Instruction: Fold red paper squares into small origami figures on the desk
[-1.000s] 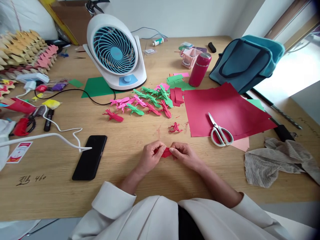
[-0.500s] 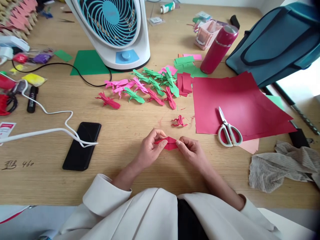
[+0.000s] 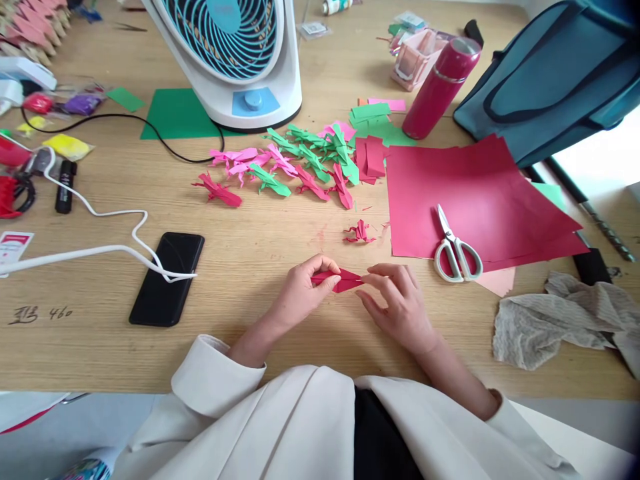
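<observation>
A folded piece of red paper (image 3: 345, 281), diamond-shaped with a pointed right end, is pinched between thumb and fingers of my left hand (image 3: 306, 288). At its right tip is my right hand (image 3: 397, 301), thumb and index finger apart, the index fingertip at or near the paper's point. Beyond my hands lies a small red folded paper figure (image 3: 359, 231) with thin bent legs. Farther back, several pink, green and red folded paper figures (image 3: 300, 163) lie in a loose cluster.
White-handled scissors (image 3: 456, 250) rest on large red paper sheets (image 3: 480, 180) at the right. A black phone (image 3: 167, 280) lies left under a white cable. Behind stand a fan (image 3: 250, 101), a red bottle (image 3: 440, 87) and a blue bag (image 3: 540, 80). A crumpled grey cloth (image 3: 535, 327) lies far right.
My right thumb and index finger have parted, and that hand has shifted slightly right from the paper's tip. My left hand still pinches the paper. The whole view has shifted slightly.
</observation>
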### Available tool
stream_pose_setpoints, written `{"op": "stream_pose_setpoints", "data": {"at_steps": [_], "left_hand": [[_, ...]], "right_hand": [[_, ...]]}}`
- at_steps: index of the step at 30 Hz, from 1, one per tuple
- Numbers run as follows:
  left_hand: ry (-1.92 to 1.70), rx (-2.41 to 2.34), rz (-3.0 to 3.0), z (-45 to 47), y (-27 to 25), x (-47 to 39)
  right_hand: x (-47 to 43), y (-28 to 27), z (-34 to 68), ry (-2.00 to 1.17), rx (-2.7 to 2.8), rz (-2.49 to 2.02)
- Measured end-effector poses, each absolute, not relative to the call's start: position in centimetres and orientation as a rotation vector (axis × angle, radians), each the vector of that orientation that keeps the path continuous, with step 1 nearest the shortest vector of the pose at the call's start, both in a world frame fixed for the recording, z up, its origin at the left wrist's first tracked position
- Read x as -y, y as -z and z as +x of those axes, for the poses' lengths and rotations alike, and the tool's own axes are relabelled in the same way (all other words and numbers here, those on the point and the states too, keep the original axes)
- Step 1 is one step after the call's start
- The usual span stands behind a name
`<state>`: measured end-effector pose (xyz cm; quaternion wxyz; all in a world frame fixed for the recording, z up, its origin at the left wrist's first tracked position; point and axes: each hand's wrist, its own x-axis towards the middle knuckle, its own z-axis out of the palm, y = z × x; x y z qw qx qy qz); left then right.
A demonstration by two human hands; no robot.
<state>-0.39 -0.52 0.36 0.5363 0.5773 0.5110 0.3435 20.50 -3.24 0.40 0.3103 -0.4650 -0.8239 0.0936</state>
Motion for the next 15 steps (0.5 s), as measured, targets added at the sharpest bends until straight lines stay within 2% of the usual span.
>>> {"op": "stream_pose_setpoints", "data": {"at_steps": [3, 5, 15], "left_hand": [[-0.781, -1.233, 1.421, 0.0, -0.6, 0.8], [-0.756, -1.237, 1.436, 0.2, -0.6, 0.9], [-0.616, -1.238, 2.052, 0.1, -0.5, 1.5]], "right_hand": [[3.7, -0.5, 20.4, 0.057, 2.293, -1.216], [3.7, -0.5, 20.2, 0.141, 2.339, -1.204], [3.3, 0.9, 19.8, -0.149, 2.550, -1.092]]}}
